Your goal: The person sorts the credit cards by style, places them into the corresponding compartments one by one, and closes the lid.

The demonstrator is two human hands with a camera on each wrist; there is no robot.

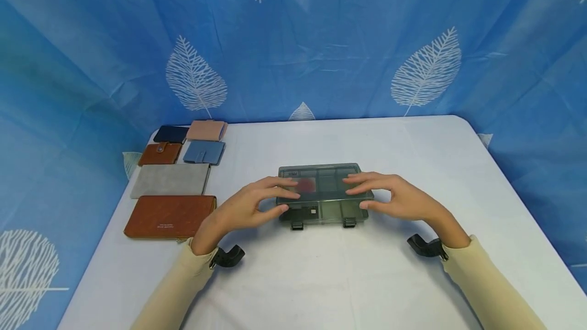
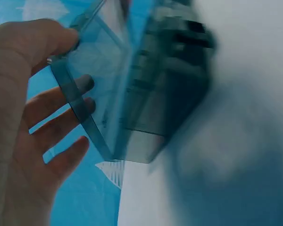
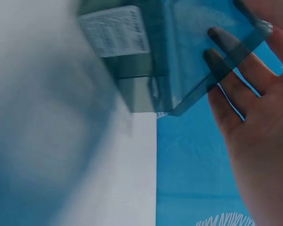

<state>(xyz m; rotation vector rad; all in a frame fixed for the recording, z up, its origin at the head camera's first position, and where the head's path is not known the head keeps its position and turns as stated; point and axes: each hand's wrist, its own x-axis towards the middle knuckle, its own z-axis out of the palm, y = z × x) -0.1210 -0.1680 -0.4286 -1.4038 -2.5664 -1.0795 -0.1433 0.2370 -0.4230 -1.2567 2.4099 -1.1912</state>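
A see-through grey-green plastic compartment box (image 1: pixel 330 213) lies in the middle of the table with its hinged lid (image 1: pixel 326 190) lifted at the near edge. My left hand (image 1: pixel 257 201) pinches the lid's left near corner, thumb at the edge and fingers over the outer face. At the right corner, my right hand (image 1: pixel 396 198) grips the lid the same way. Through the tilted lid, the left fingertips (image 2: pixel 86 83) show dark. A reddish patch (image 1: pixel 304 185) appears under the lid, and a white printed label (image 3: pixel 115 32) is on the box in the right wrist view.
Several wallets stand grouped at the table's left: long brown (image 1: pixel 169 217), grey (image 1: pixel 167 180), small brown with a snap (image 1: pixel 160 154), blue (image 1: pixel 205 152), pink (image 1: pixel 206 130) and dark navy (image 1: pixel 171 134). A blue leaf-patterned curtain (image 1: pixel 312 55) hangs behind the white table (image 1: pixel 312 274).
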